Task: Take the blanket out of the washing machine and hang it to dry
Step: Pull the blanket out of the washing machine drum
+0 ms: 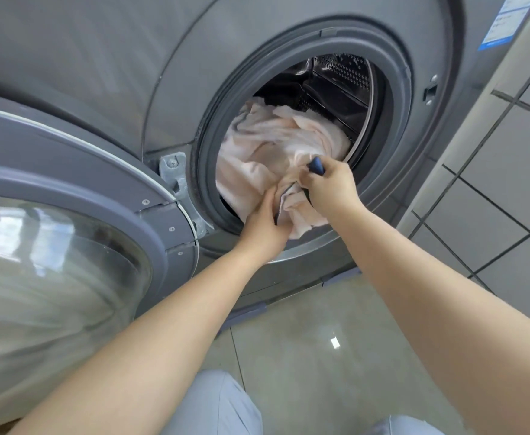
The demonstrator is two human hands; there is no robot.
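A pale pink blanket lies bunched in the drum of a grey front-loading washing machine, and a fold of it hangs out over the lower rim of the opening. My left hand grips that fold at the rim. Just to the right, my right hand grips the blanket too, with a small dark blue object showing at its thumb. Both arms reach forward from below.
The machine's round glass door stands swung open at the left, close to my left forearm. A grey tiled wall rises at the right. Glossy floor tiles lie below, and my knees in light blue trousers show at the bottom.
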